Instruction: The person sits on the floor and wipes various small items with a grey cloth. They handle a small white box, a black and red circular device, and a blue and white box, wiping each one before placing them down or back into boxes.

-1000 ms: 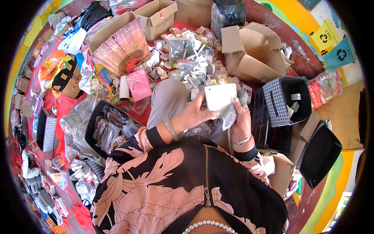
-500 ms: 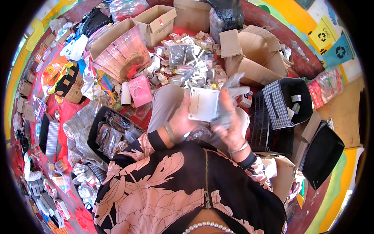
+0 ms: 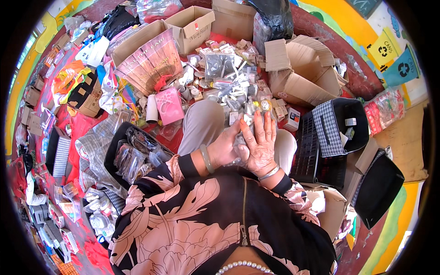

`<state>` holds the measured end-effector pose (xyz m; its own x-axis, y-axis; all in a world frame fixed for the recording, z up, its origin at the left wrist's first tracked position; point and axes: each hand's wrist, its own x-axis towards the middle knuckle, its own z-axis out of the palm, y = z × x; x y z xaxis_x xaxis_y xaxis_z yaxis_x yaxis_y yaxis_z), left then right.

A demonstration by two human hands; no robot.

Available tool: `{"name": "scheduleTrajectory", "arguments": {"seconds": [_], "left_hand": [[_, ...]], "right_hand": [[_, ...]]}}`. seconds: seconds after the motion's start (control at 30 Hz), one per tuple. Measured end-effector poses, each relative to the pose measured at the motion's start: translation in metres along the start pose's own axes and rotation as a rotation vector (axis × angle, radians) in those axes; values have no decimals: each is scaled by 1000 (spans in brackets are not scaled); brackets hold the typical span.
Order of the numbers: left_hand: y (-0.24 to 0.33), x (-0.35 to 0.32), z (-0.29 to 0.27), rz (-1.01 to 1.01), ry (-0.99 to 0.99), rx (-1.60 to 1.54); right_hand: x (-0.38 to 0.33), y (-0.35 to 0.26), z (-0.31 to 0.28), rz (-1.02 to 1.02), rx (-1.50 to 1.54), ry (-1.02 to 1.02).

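My left hand (image 3: 223, 147) is in front of my body between my knees, its fingers closed round a crumpled clear plastic wrapper (image 3: 238, 141). Against the wrapper's right side lies my right hand (image 3: 260, 149), palm down with fingers stretched out. What the plastic encloses is mostly hidden by both hands. Just beyond my fingertips spreads a heap of small boxes and white plastic parts (image 3: 229, 87), with a flat clear packet (image 3: 219, 66) on top. A small white box (image 3: 292, 119) stands near my right knee.
At left sits a black bin of plastic-wrapped items (image 3: 133, 151), near a pink box (image 3: 169, 105). Open cardboard boxes (image 3: 302, 68) stand behind the heap. On the right are a black crate (image 3: 311, 156) and a checked fabric bin (image 3: 327, 128).
The white square piece seen between my hands is out of sight. My right hand has turned and flattened over the plastic, its fingers pointing away. The view has shifted slightly.
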<state>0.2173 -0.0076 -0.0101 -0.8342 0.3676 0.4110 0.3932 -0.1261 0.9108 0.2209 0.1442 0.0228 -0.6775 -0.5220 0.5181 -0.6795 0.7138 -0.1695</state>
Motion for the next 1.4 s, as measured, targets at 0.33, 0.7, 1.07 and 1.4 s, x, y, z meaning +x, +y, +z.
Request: {"name": "scheduleTrajectory", "arguments": {"seconds": [0.33,0.7,1.07,1.4], "left_hand": [[1,-1,16,-548,16,-901],[4,7,13,-436,-124,-1715],[10,-3,3,-604,19,-1478],[-12,-16,20,-317,172,-990]], "right_hand": [[18,17,-8,474,237,140],[14,54,9,725,693,284],[13,66,-10,1020,1029,233],[-9,-4,11,102,174,-150]]}}
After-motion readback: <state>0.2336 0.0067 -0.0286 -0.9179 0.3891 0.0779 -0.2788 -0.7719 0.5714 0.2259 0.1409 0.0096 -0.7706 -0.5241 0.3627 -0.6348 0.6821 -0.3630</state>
